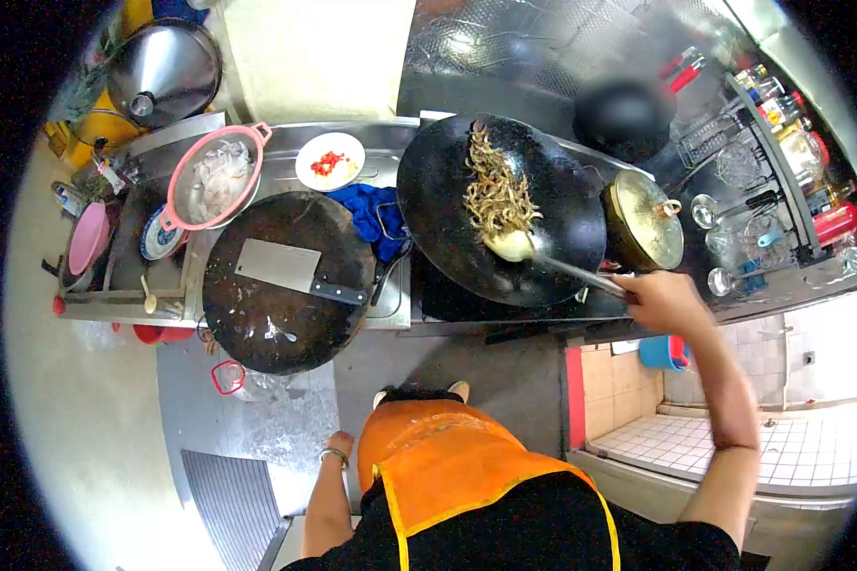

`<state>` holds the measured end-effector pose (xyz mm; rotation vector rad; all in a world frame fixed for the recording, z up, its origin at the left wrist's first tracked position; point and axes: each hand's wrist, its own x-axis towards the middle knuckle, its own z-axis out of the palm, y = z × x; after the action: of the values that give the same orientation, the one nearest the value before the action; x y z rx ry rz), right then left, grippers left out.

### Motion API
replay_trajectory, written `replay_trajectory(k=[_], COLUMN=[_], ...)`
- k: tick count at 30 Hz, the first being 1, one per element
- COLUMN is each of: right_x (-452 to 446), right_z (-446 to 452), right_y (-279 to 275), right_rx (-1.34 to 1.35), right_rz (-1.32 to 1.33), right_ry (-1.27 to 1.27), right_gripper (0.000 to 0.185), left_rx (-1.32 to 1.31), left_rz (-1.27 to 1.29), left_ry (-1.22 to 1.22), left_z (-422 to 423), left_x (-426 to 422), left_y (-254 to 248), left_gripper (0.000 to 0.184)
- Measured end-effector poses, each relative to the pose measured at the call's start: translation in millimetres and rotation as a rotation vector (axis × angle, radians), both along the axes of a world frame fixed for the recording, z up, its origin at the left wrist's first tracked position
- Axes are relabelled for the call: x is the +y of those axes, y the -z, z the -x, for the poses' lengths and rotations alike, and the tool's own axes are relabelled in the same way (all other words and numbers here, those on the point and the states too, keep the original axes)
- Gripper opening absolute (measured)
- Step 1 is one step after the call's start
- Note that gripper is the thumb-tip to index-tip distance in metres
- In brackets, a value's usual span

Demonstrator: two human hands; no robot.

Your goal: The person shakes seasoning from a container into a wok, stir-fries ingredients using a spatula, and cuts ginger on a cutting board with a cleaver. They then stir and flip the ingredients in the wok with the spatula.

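My right hand (662,303) gripped the ladle (516,247) by its handle, its bowl against the brown strips (498,195) in the wok (440,228). My left hand (340,443) hung beside my apron (448,447), and I could not tell whether it was clenched. Left of the wok, 1 cleaver (278,265) lay on the round board (326,328)

My steel counter (278,176), chopping board (290,306), white plate (353,150), blue cloth (371,211) on it, my stove (452,305), black wok (433,219) on top
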<state>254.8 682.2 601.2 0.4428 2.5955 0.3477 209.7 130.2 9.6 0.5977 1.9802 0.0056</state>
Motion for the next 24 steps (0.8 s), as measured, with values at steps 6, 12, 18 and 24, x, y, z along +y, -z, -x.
replay_trajectory(k=[6,12,18,24], right_x=[15,17,-17,-11], right_z=[27,-17,-40,-72], right_y=[161,156,102,104], right_rx=[0.325,0.768,0.818,0.719], right_rz=[-0.094,0.560,1.673,2.082], right_ry=[0.195,0.251,1.067,1.263], right_gripper=[0.063,0.062,0.050,0.049], left_rx=[0.144,0.134,0.148,0.150], left_rz=[-0.261,-0.164,-0.237,-0.174], left_ry=[-0.005,-0.175,0.198,0.256], left_z=[6,1,14,32], left_x=[-8,-14,3,11], left_y=[38,89,42,40], left_gripper=[0.027,0.035,0.034,0.032])
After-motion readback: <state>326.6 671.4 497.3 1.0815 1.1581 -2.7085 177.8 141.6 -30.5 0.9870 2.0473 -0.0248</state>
